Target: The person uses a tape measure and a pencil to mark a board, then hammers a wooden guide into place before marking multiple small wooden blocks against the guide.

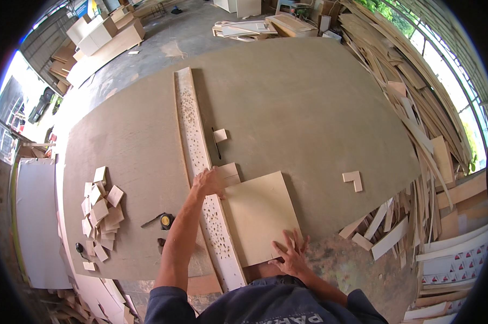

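Observation:
A pale square wooden panel lies flat against the right side of a long white strip board speckled with holes. My right hand rests on the panel's near right corner with its fingers spread. At the panel's far left corner, my left hand bends over the strip, its fingers closed on a small wooden piece. The fingertips there are partly hidden. Farther up the strip, another small wooden block sits beside a thin dark pen-like stick.
A heap of small wooden blocks and a tape measure lie left on the large brown board. An L-shaped wooden piece is on the right. Stacked offcuts line the right side; cabinets stand far left.

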{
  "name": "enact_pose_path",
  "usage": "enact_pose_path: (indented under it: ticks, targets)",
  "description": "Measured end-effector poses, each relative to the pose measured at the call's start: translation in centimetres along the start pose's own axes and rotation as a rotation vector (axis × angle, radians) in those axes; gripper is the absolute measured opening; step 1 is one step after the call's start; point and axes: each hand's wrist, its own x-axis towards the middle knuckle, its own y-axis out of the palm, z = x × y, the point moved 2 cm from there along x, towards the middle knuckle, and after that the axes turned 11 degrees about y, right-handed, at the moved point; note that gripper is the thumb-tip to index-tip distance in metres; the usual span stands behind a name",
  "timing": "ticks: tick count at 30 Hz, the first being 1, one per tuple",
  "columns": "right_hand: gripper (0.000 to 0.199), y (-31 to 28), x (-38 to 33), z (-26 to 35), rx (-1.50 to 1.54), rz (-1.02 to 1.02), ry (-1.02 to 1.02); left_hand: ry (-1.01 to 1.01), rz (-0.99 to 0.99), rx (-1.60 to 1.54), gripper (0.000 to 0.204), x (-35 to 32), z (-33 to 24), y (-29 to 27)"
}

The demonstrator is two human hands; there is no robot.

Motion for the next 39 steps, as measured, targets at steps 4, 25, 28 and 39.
enact_pose_path:
  ticks: [4,25,28,39]
  targets:
    - [0.067,1.7,0.2,-1.0,0.064,-0.06,-0.033,-0.013,-0.006,0.051,0.114,0.7,0.9,0.7]
    - [0.073,3.4,0.7,-1.0,0.021,-0.093,-0.05,0.008,-0.039,-0.044,0.125,2.4,2.8,2.7]
    - [0.073,3.3,0.8,-1.2,-0.026,-0.079,-0.054,-0.01,-0.045,-0.05,0.126,2.6,2.8,2.9]
    - [0.073,3.4,1.3,-1.0,-0.013,-0.093,-0.051,-0.027,-0.058,-0.032,0.12,3.0,2.7,2.4]
